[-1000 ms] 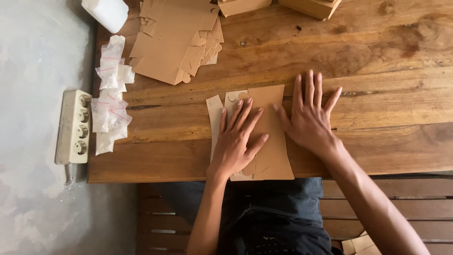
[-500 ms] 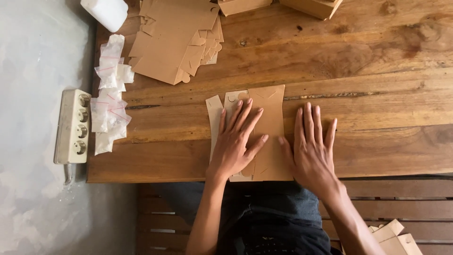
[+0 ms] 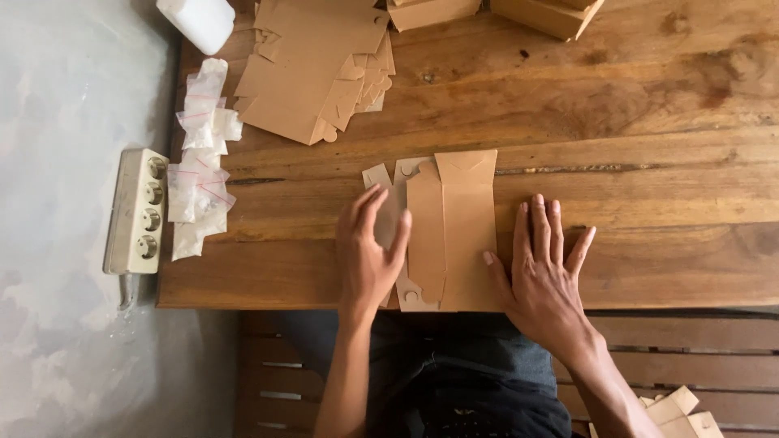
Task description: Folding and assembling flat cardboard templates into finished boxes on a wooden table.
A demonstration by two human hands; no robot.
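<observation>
Two hands, left hand [image 3: 372,258], right hand [image 3: 542,274], one cardboard blank [image 3: 451,227]

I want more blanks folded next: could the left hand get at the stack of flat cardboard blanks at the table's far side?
Probably yes. The left hand rests on the cardboard blank, and only bare table lies between it and the stack, though it is a forward stretch.

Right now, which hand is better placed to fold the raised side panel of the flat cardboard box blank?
Probably the left hand: it already lies on that side panel of the cardboard box blank. The right hand rests flat beside it.
</observation>
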